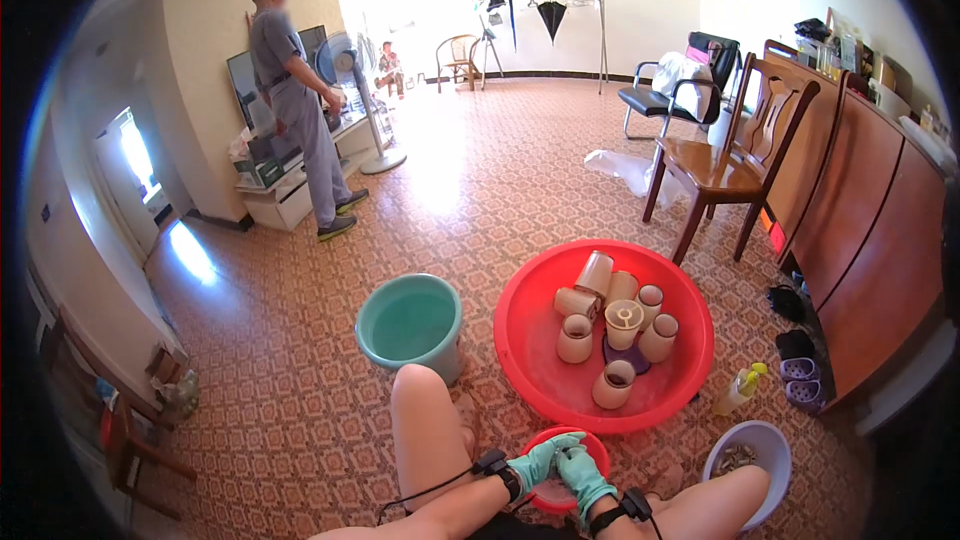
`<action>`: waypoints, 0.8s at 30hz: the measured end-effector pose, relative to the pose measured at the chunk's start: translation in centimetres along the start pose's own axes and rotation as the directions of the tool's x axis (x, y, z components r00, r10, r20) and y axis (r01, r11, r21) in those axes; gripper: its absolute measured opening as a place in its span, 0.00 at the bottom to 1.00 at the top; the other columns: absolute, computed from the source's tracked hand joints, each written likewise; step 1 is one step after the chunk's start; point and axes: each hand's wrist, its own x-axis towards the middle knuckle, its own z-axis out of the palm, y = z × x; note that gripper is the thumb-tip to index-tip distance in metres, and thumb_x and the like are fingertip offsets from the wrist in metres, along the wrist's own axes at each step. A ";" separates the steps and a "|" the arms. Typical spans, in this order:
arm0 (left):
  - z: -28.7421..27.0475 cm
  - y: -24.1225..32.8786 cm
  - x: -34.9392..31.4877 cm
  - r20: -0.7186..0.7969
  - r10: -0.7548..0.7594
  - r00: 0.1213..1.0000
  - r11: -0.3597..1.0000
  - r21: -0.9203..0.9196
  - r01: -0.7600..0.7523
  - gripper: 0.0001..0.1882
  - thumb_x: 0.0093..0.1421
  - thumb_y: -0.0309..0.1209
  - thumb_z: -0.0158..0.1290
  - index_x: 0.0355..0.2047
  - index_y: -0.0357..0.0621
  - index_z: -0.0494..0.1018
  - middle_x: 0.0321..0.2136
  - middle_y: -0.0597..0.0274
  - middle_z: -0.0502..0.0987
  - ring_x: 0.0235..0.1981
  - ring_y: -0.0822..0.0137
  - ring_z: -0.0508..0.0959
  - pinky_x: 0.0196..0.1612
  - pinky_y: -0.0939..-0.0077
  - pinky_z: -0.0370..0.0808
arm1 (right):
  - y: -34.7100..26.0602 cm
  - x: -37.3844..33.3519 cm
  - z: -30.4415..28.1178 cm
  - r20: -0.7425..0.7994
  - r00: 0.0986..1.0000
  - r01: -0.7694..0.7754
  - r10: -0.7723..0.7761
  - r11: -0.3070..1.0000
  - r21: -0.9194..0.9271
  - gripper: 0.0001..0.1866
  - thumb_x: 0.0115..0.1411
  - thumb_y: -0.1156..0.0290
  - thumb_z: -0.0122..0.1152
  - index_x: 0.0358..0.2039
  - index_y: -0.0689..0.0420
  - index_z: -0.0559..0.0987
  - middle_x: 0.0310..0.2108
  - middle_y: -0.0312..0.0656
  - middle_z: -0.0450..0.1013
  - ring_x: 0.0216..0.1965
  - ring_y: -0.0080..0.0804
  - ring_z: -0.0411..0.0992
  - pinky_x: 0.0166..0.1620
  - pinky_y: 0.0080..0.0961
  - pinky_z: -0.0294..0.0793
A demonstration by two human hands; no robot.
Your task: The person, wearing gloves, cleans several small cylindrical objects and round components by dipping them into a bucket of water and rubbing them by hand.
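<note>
Your gloved left hand (540, 459) and right hand (584, 476) meet, fingers bunched together; whether they pinch anything cannot be told. The small basin (602, 450) is directly beneath them; working low over it would probably contain drips. Beyond your fingers, rightward, a big tub (530, 365) holds beige cups (622, 332); leftward stands a bucket (449, 362).

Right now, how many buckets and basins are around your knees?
4: a teal bucket front left, a large red basin front right, a small red basin beneath the left hand and right hand, and a pale basin at the lower right. Others may be hidden.
</note>
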 end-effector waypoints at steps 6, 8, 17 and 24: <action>0.2 0.7 -0.6 0.031 -0.064 0.997 0.995 -0.070 0.066 0.24 0.60 0.52 0.49 0.51 0.53 0.71 0.33 0.67 0.77 0.28 0.69 0.75 0.29 0.71 0.72 | -4.6 -1.0 -3.7 0.458 0.855 -0.509 0.241 0.229 0.830 0.10 0.64 0.61 0.45 0.31 0.49 0.74 0.22 0.30 0.71 0.19 0.22 0.66 0.20 0.18 0.63; 0.6 1.3 -0.7 0.057 -0.087 0.995 0.996 0.001 0.087 0.25 0.61 0.53 0.47 0.48 0.48 0.71 0.36 0.62 0.78 0.32 0.65 0.78 0.35 0.71 0.75 | -3.9 -1.0 -3.4 0.486 0.847 -0.514 0.215 0.102 0.852 0.12 0.64 0.58 0.46 0.30 0.48 0.74 0.22 0.30 0.71 0.19 0.22 0.67 0.20 0.18 0.64; -3.2 -0.9 2.3 -0.311 0.047 0.949 0.993 0.116 -0.011 0.18 0.58 0.53 0.53 0.26 0.54 0.72 0.13 0.71 0.69 0.12 0.72 0.66 0.18 0.75 0.66 | 1.8 1.4 -1.8 -0.185 0.921 -0.110 0.344 0.684 0.721 0.15 0.57 0.58 0.61 0.27 0.58 0.75 0.23 0.36 0.72 0.21 0.27 0.69 0.25 0.27 0.67; -6.5 -2.6 3.6 -0.238 0.341 0.909 0.879 0.423 -0.220 0.25 0.66 0.52 0.40 0.37 0.45 0.76 0.21 0.62 0.77 0.19 0.63 0.75 0.27 0.66 0.73 | -3.9 0.0 -0.3 -0.418 0.876 0.281 -0.242 0.959 0.034 0.14 0.56 0.63 0.57 0.30 0.63 0.76 0.30 0.53 0.74 0.32 0.51 0.72 0.38 0.42 0.70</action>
